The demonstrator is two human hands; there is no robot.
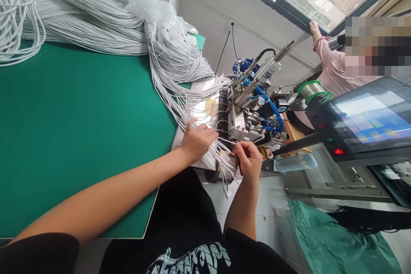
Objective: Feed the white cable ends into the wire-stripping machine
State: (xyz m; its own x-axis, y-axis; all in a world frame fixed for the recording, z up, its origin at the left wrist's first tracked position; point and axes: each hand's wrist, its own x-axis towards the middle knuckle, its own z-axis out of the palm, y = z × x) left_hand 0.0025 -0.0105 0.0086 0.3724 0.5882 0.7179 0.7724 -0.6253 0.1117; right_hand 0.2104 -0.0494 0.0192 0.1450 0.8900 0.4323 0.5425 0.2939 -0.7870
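My left hand is closed over a bundle of thin white cables, close to the metal plate in front of the machine. Loose cable ends with reddish wires fan out below it. To the right, my right hand pinches the end of one white cable between thumb and fingers. That end sits just below the front corner of the machine, which carries metal blocks and blue air hoses. A row of cables runs into the black holder strip along the machine's near side.
Thick cable bundles and clear plastic bags lie across the green table. A wire spool and a lit control screen stand right. Behind them a person in pink reaches to the window.
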